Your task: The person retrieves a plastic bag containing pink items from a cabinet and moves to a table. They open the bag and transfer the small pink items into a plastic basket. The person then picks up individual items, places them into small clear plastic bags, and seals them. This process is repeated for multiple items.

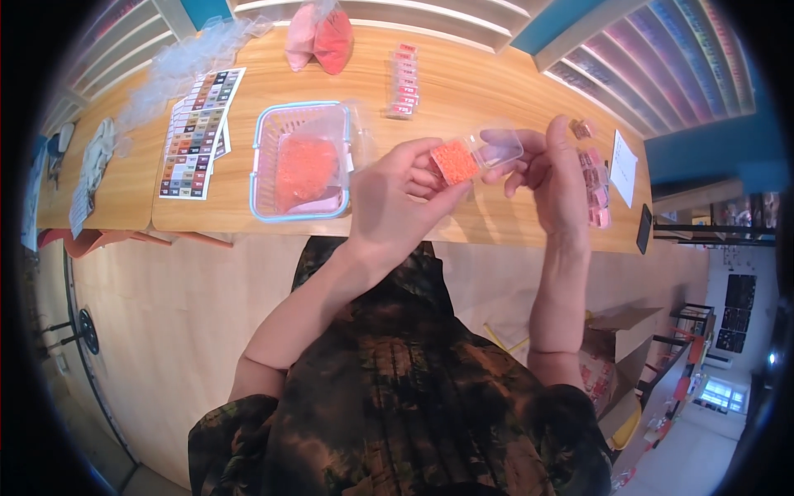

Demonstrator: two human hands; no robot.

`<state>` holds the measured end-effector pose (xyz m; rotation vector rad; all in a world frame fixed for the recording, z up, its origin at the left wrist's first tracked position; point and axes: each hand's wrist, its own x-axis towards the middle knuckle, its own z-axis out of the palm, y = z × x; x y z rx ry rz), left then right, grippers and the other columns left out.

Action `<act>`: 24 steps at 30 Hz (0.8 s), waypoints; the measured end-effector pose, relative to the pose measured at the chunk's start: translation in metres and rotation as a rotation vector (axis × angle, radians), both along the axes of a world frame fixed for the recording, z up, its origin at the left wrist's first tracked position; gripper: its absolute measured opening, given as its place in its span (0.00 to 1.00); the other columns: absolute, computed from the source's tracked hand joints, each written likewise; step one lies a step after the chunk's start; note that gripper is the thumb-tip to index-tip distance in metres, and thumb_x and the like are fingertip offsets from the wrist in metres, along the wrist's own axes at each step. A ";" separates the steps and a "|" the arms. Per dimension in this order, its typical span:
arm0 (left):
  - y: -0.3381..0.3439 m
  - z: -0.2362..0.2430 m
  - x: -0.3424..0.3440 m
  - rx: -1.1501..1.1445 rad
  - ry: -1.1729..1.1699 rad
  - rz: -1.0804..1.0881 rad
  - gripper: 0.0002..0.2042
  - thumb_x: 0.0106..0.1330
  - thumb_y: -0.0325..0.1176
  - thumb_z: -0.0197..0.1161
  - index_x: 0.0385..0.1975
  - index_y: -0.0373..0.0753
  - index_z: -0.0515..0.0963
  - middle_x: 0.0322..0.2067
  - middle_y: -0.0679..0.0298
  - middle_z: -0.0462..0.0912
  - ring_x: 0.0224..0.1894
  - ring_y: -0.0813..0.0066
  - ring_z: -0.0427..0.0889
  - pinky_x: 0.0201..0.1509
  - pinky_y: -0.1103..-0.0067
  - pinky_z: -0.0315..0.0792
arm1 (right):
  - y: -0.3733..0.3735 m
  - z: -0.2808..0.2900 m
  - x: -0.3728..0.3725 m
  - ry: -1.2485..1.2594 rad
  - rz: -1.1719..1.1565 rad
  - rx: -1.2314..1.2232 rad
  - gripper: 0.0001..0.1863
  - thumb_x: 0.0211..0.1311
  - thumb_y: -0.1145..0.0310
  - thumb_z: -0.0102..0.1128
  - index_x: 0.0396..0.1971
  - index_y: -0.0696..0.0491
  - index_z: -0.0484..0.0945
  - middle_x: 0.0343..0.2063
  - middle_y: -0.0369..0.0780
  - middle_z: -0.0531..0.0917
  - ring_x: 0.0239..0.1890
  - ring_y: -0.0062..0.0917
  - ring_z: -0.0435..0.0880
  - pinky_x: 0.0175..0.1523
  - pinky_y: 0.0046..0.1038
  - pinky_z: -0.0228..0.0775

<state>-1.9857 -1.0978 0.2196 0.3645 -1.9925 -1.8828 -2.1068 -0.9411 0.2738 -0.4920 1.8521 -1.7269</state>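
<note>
My left hand (399, 194) grips a small clear plastic box (456, 162) filled with orange beads, thumb along its near edge and fingers at its far left side. The box's clear hinged lid (502, 149) is swung up to the right. Beside the lid is my right hand (552, 169), thumb pointing up and fingers loosely bent apart. Some of its fingertips show through or behind the lid; whether they touch it I cannot tell. To the left, a blue-rimmed basket (259, 157) holds a clear bag of orange beads (306, 169).
Small labelled boxes (403, 83) form a row at the back; more pinkish boxes (595, 188) sit at the right. Two bags of pink and red beads (319, 37) stand behind the basket. Colour charts (198, 136), clear plastic bags (186, 70), white paper (624, 168) and a phone (644, 229) lie around.
</note>
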 end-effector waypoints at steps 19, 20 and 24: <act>0.021 -0.031 -0.021 0.476 -0.075 -0.097 0.12 0.68 0.26 0.66 0.46 0.26 0.76 0.36 0.53 0.86 0.36 0.70 0.88 0.40 0.82 0.84 | 0.012 -0.074 0.013 -0.144 -0.176 -0.144 0.12 0.64 0.69 0.68 0.42 0.61 0.82 0.30 0.38 0.86 0.28 0.16 0.81 0.35 0.19 0.75; 0.022 -0.037 -0.022 0.488 -0.065 -0.097 0.13 0.68 0.26 0.66 0.47 0.25 0.75 0.36 0.52 0.86 0.36 0.70 0.88 0.40 0.81 0.84 | 0.010 -0.075 0.015 -0.152 -0.183 -0.141 0.12 0.64 0.69 0.68 0.42 0.62 0.82 0.30 0.38 0.86 0.28 0.16 0.81 0.36 0.19 0.75; 0.025 -0.067 -0.037 0.498 -0.079 -0.048 0.18 0.68 0.27 0.66 0.52 0.23 0.72 0.38 0.51 0.85 0.37 0.71 0.88 0.40 0.80 0.84 | 0.009 -0.092 -0.002 -0.134 -0.181 -0.071 0.12 0.64 0.70 0.68 0.42 0.63 0.82 0.31 0.40 0.86 0.28 0.17 0.82 0.36 0.20 0.76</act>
